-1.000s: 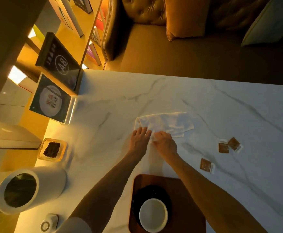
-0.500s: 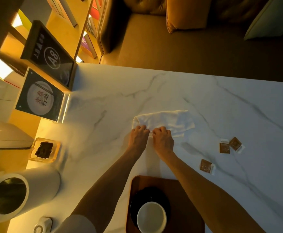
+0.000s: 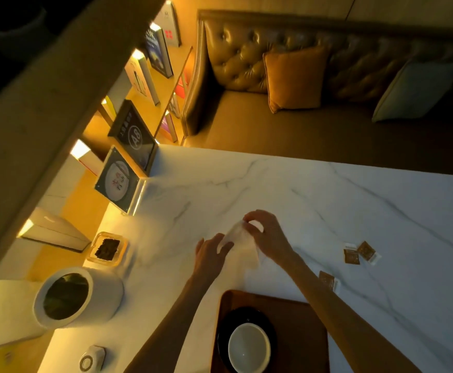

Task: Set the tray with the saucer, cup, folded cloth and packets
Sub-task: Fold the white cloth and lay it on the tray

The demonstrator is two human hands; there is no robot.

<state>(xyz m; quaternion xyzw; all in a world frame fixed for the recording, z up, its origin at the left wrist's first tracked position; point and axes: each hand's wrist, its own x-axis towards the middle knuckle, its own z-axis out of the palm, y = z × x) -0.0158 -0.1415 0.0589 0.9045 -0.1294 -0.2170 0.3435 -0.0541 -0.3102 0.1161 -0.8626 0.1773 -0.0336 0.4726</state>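
Note:
A white cloth (image 3: 240, 239) hangs lifted off the marble table (image 3: 327, 200), gathered into a narrow strip. My left hand (image 3: 210, 255) grips its lower end and my right hand (image 3: 267, 232) pinches its upper end. Near the table's front edge lies a brown wooden tray (image 3: 303, 327). On the tray rests a black saucer (image 3: 224, 335) with a white cup (image 3: 249, 348) standing on it. Three brown packets lie on the table to the right: a pair (image 3: 358, 253) and a single one (image 3: 326, 280) closer to the tray.
A white cylindrical pot (image 3: 77, 297) stands at the left, beside a small glass dish of dark matter (image 3: 107, 248). Two upright signs (image 3: 119, 181) line the left edge. A small round device (image 3: 92, 359) sits bottom left. A tufted sofa with cushions (image 3: 292, 79) lies beyond the table.
The cloth lay flat and spread on the table; both hands have now picked it up and bunched it narrow. The camera has tilted upward.

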